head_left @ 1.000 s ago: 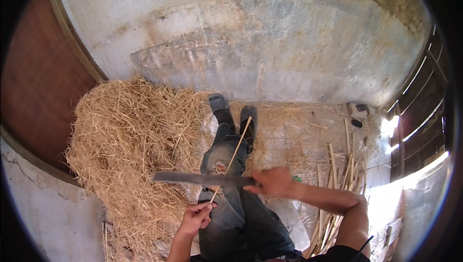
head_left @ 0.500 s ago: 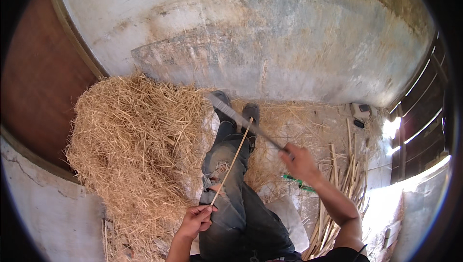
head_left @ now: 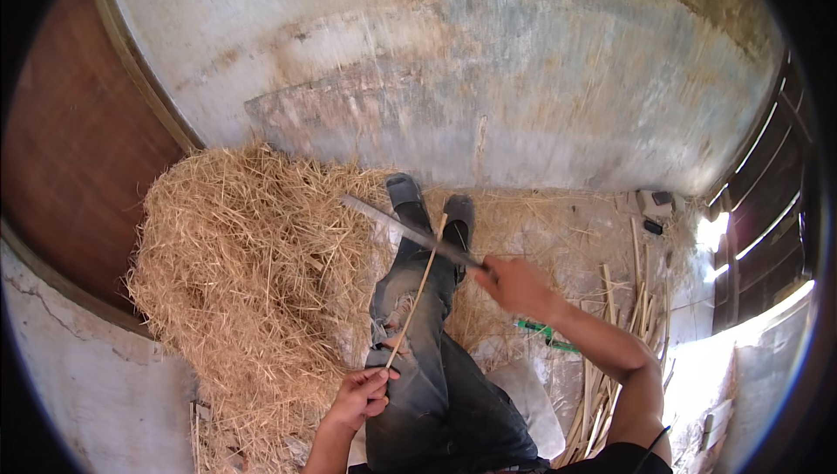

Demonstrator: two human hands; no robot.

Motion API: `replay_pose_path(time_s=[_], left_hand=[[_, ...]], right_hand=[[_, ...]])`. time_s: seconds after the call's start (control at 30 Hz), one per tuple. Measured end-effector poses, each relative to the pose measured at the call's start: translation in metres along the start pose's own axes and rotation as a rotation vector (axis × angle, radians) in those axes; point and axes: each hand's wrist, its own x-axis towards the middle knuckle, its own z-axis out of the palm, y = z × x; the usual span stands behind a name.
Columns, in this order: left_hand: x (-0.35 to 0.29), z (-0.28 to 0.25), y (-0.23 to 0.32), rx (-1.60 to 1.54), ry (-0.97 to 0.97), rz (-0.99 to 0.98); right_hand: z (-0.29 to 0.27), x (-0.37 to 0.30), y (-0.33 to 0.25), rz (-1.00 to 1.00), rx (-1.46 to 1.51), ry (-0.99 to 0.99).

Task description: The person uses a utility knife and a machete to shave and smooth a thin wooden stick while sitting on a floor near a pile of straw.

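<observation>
– Over your outstretched legs, in the head view, what does each of your hands have?

– Your left hand has its fingers closed around the near end of a slim stick. Your right hand is wrapped around the handle of a long, flat blade, which points up and to the left across the stick, close to its far end. Whether the edge touches, you cannot tell from here.

– And how would you work this stroke well?

– Best, I judge, to pinch the stick firmly, hold the blade at a shallow angle with light, even pressure, and stop each pass well short of your left fingers and the torn knee of your trousers.

– How does the stick look?

– Pale tan, narrow and nearly straight, slanting away from you above the knee toward your right shoe. Its finer surface is too small to read. A straw heap lies to your left; similar strips and a green tool lie to your right.
</observation>
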Motion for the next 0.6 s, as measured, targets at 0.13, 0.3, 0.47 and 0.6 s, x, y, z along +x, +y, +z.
replay_pose_path(time_s=[0.13, 0.3, 0.47, 0.6], left_hand=[[-0.002, -0.009, -0.004, 0.005, -0.032, 0.04], [-0.005, -0.011, -0.012, 0.08, 0.017, 0.031], [-0.003, -0.022, -0.014, 0.016, 0.0, 0.034], [-0.002, -0.023, -0.01, 0.009, 0.01, 0.014]], right_hand=[[-0.001, -0.021, -0.038, -0.198, -0.112, -0.176], [-0.013, 0.029, 0.053, 0.104, 0.028, 0.086], [-0.015, 0.004, 0.007, 0.108, 0.11, 0.078], [-0.002, -0.006, -0.003, 0.161, 0.293, 0.12]])
